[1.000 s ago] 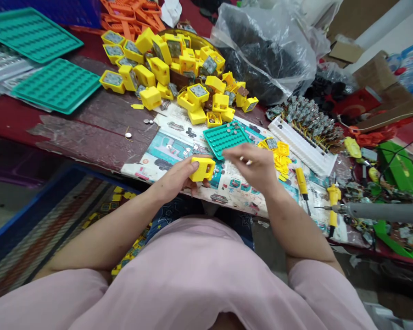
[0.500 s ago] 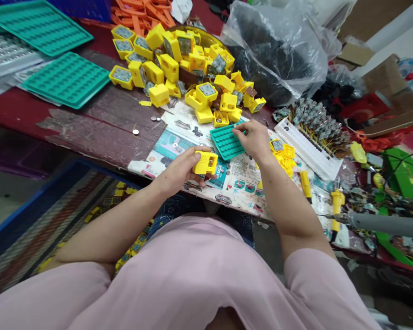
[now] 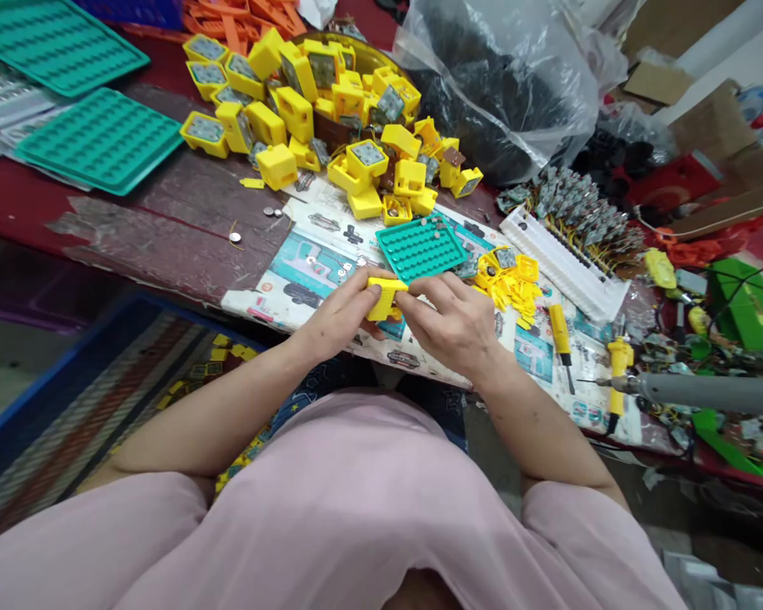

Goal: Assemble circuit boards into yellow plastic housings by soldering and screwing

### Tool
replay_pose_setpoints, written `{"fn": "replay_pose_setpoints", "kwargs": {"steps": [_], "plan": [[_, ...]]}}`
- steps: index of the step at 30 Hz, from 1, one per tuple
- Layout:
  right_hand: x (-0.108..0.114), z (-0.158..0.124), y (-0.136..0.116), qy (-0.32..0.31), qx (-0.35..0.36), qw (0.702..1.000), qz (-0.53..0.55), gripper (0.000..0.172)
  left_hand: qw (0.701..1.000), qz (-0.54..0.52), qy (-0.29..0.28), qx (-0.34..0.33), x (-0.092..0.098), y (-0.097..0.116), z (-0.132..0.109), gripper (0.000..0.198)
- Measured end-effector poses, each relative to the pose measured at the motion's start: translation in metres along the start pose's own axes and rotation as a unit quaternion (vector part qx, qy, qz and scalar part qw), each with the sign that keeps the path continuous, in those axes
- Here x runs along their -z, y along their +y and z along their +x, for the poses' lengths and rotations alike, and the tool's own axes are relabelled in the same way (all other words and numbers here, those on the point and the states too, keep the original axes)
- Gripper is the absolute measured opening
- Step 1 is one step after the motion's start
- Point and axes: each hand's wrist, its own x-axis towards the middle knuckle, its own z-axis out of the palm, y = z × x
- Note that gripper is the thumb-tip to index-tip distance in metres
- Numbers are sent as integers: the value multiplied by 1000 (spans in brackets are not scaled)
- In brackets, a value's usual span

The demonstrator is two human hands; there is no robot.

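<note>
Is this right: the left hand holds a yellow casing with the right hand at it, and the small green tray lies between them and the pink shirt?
Almost: the left hand holds a yellow casing with the right hand at it, but in the head view the small green tray lies beyond them, away from the pink shirt.

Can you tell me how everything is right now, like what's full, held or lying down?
Left hand: closed around the yellow case.
Yellow case: held.
Right hand: fingers bent, at the case; grip hidden.
Small green tray: lying flat, discs at its far end.
Plastic bag: bulging, dark inside.
Yellow-handled tool: lying down.
Yellow pile: heaped up.
</note>
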Motion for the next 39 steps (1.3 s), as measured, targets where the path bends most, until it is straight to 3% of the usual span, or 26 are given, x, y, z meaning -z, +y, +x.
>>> {"fn": "replay_pose_setpoints", "kwargs": {"steps": [2,6,7,10,12,20,22,25,30,33,35,39], "plan": [[4,-2,0,-4,-32,998,47,23,1000,18,10,-11,0,0,-1,36],[0,-12,9,77,-185,968,153,17,999,-6,34,11,5,4,0,35],[-3,-15,13,59,-216,961,164,15,999,-13,41,18,6,4,0,34],[-17,-24,20,-83,-261,949,158,13,998,-33,51,26,8,6,0,32],[-26,-27,21,-144,-284,937,141,14,997,-46,44,37,7,6,0,32],[-36,-29,15,-139,-288,920,225,4,997,-61,23,47,2,11,-2,42],[-36,-32,13,-111,-295,921,228,5,998,-49,20,46,1,12,-2,47],[-32,-34,8,-17,-308,922,236,10,998,-30,23,45,0,10,-2,46],[-13,-28,-8,97,-308,907,272,11,999,3,46,16,-6,7,-1,38],[-2,-24,-19,155,-232,923,263,7,997,44,60,-14,-12,6,-2,35],[0,-23,-23,176,-161,944,228,13,995,73,52,-42,-15,5,-3,34],[-7,-24,-21,208,-77,973,66,17,992,109,5,-68,-18,-2,-4,40]]}}
